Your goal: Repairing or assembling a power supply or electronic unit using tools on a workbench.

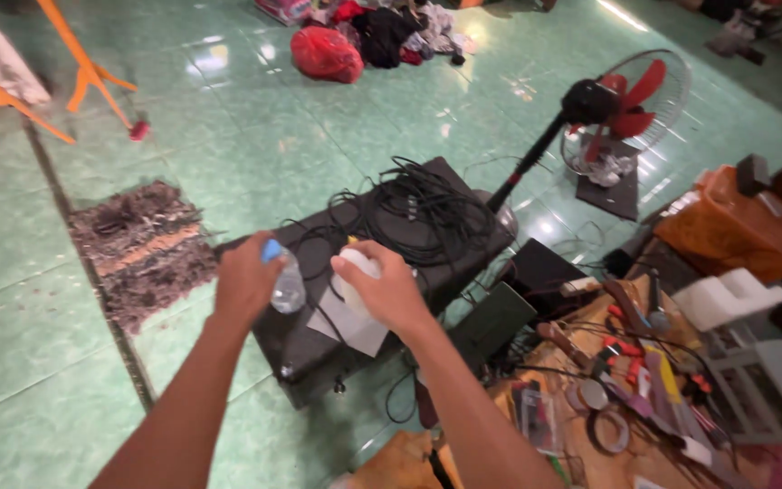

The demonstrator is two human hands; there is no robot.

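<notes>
While black cables (427,213) pile just behind, your left hand (244,281) grips a clear bottle (288,288); your right hand (386,288) grips a white bottle (352,272).

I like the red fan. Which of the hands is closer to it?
Right. The right hand holds a white object, on the fan's side; the left hand is farther away.
</notes>
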